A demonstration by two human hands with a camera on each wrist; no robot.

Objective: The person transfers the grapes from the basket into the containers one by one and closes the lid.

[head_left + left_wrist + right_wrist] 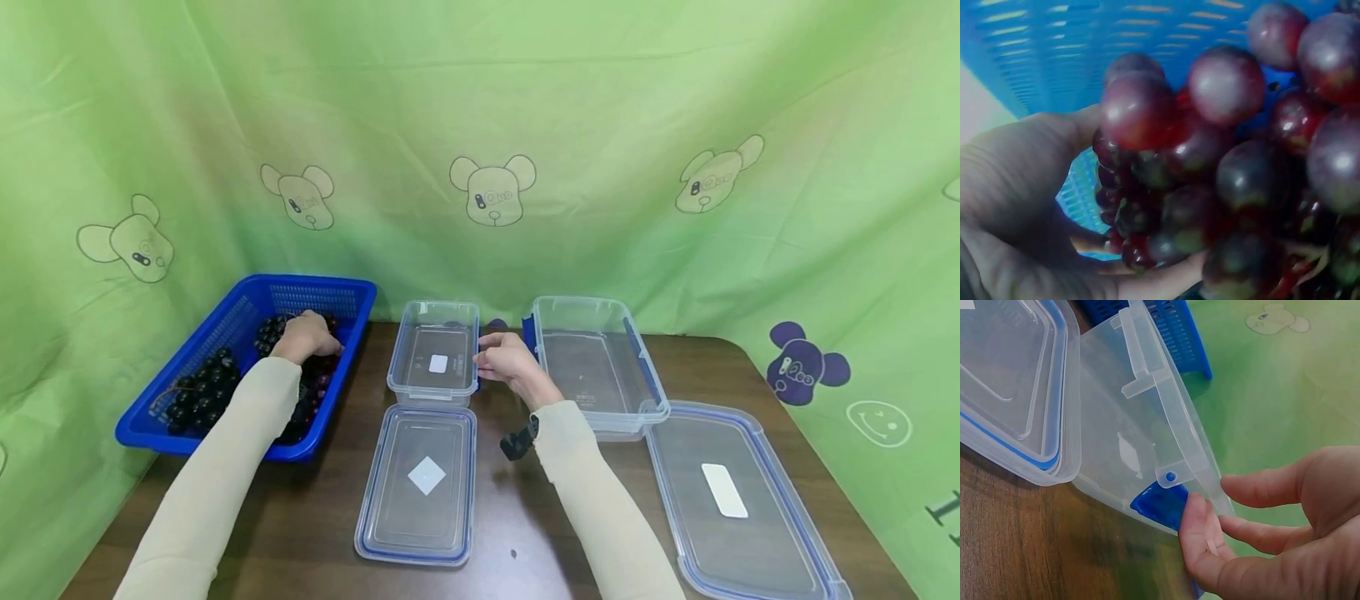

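Note:
My left hand (306,335) reaches into the blue basket (352,287), which is loaded with dark grapes (202,392). In the left wrist view, its thumb and fingers curl round a bunch of reddish-purple grapes (1138,112); part of the fingers is hidden behind the fruit. My right hand (513,362) touches the right side of the smaller clear plastic container (435,333). In the right wrist view, its fingertips (1230,487) lie at the rim, beside a blue side clasp (1163,503). A white label shows on that container, which holds nothing.
A larger clear container (592,367) with blue clasps stands right of my right hand. The smaller lid (420,517) lies in front of the smaller container, the bigger lid (742,550) at the right. A green printed cloth (495,100) hangs behind the brown table (517,533).

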